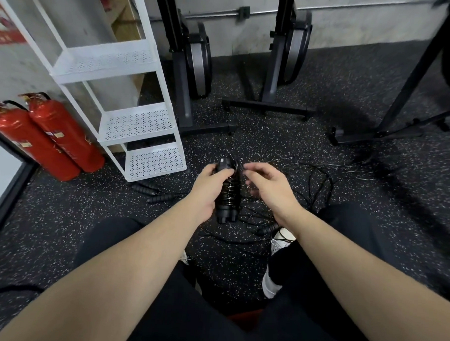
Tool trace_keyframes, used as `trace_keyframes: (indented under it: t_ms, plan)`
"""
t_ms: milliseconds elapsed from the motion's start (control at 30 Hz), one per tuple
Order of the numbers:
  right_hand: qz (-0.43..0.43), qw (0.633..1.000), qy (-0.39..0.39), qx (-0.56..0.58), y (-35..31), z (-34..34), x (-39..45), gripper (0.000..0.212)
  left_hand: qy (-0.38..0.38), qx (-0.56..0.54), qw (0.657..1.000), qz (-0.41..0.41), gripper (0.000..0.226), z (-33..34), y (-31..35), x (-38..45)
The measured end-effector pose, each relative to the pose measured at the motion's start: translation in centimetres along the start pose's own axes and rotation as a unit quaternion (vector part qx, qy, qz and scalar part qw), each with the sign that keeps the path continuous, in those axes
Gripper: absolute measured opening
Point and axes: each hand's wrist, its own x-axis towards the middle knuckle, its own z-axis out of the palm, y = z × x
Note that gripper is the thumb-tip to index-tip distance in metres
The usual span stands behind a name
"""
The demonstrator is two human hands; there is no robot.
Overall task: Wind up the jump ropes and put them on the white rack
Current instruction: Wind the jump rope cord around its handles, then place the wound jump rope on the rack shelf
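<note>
At frame centre your left hand (pixel 207 187) grips the paired jump rope handles (pixel 226 196), cord coiled round them, their ends poking out below your palm. Your right hand (pixel 267 185) hovers just right, fingers loosely curled; whether it pinches cord is unclear. The white rack (pixel 143 130) stands upper left.

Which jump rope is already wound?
The jump rope gripped in the left hand: its cord is coiled around the paired handles. The others lie loose and tangled on the floor, their handles apart.

Single head view, looking forward-down, close over hands, floor (pixel 325 102) beyond.
</note>
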Motion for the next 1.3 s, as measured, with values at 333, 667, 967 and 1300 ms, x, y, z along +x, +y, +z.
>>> trace_keyframes:
  t_ms: [333,667,967,1300]
  plan:
    - [-0.059,0.972,-0.062,-0.217,-6.6,4.7,2.5,0.063,0.036,-0.098,0.995,0.001,0.034,-1.5,7.9,-0.2]
    - [-0.038,0.997,-0.061,-0.032,-14.4,9.4,8.8,0.049,0.038,-0.055,0.989,0.135,0.029,-7.0,16.8,-0.6]
    - [0.034,0.971,-0.144,0.187,-21.8,14.6,13.5,0.026,0.017,-0.051,0.989,0.140,0.042,-12.5,23.9,0.7]
    - [0.000,0.980,-0.172,0.101,-25.8,20.3,19.8,0.028,-0.034,-0.152,0.976,0.152,0.053,-17.9,28.7,4.1]
